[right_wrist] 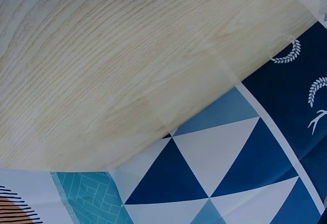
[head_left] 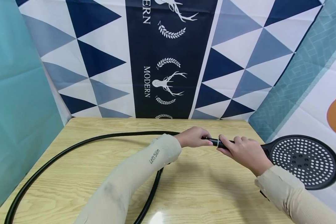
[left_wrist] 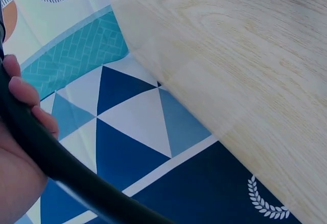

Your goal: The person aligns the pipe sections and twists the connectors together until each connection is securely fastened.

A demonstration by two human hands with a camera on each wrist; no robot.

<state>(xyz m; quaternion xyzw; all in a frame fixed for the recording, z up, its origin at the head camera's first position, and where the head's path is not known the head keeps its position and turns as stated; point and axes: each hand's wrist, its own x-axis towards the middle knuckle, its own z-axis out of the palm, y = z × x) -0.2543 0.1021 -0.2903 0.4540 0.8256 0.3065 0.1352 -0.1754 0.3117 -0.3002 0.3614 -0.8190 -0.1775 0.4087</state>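
A black shower head [head_left: 305, 161] with a round face of pale nozzles hangs out past the right side of the table. My right hand [head_left: 245, 152] grips its handle, thumb pointing toward the joint. At the table's middle, my left hand [head_left: 194, 137] holds the end of a thick black hose [head_left: 134, 134]. Hose end and handle meet in line between both hands, with a light ring [head_left: 218, 143] at the joint. In the left wrist view, fingers [left_wrist: 23, 91] curl round the hose. The right wrist view shows almost nothing of its hand.
The hose loops widely over the left of the wooden table [head_left: 201, 193] and runs off its near edge. A patterned cloth [head_left: 168, 62] hangs behind the table. Teal cloth [head_left: 14, 93] stands at the left, and another printed cloth [head_left: 319, 102] lines the right side.
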